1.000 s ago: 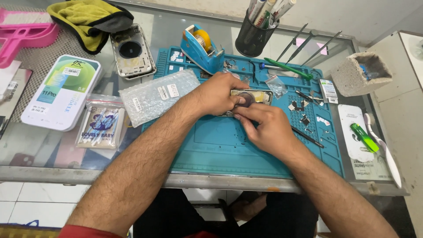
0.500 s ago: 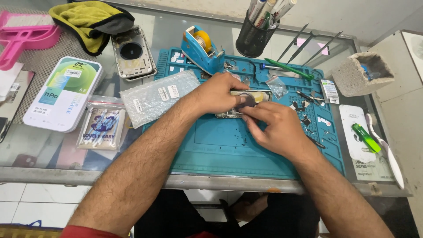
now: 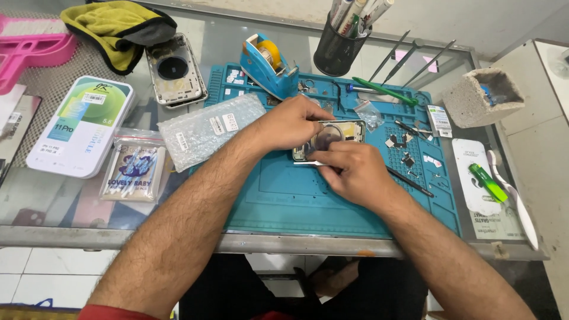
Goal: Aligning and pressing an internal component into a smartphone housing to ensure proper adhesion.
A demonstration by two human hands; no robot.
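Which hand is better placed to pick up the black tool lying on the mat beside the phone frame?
Right. The right hand lies next to the black tool on the teal mat, while the left hand steadies the phone frame farther away.

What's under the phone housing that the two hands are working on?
The phone housing lies on the teal repair mat, which rests on the glass table. The left hand and right hand cover its lower and left parts, so anything beneath those can't be seen.
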